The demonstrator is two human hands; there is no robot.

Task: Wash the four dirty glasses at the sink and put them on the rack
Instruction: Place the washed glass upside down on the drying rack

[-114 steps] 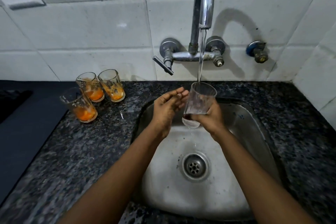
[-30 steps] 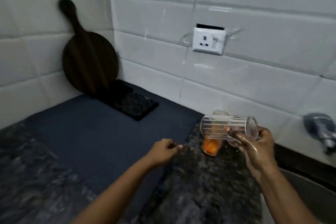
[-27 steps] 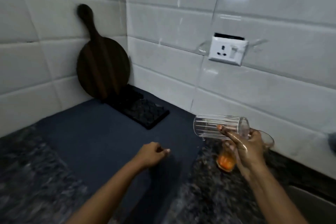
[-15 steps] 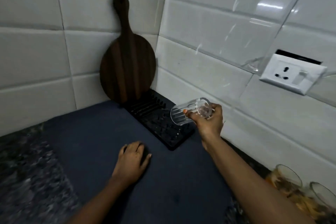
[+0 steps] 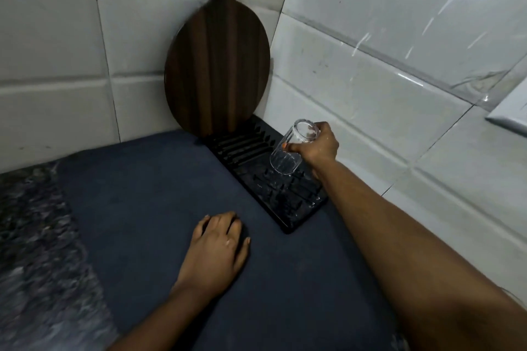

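My right hand (image 5: 316, 148) grips a clean ribbed glass (image 5: 291, 151), turned mouth down and tilted, just above the middle of the black pegged rack (image 5: 288, 208). The glass's rim hangs close over the pegs; I cannot tell whether it touches them. My left hand (image 5: 219, 242) rests palm down, fingers relaxed, on the dark blue mat (image 5: 142, 208) in front of the rack. The sink and the dirty glasses are out of view.
A round dark wooden board (image 5: 216, 65) with a handle leans upright in the tiled corner at the rack's far end. White tiled walls close off the back and right. Speckled granite counter (image 5: 31, 251) lies left of the mat. A wall socket's edge (image 5: 510, 111) shows at right.
The view swung from the sink to the corner rack. My right hand carried the glass over the rack and tipped it from sideways to mouth down. My left hand settled on the mat.
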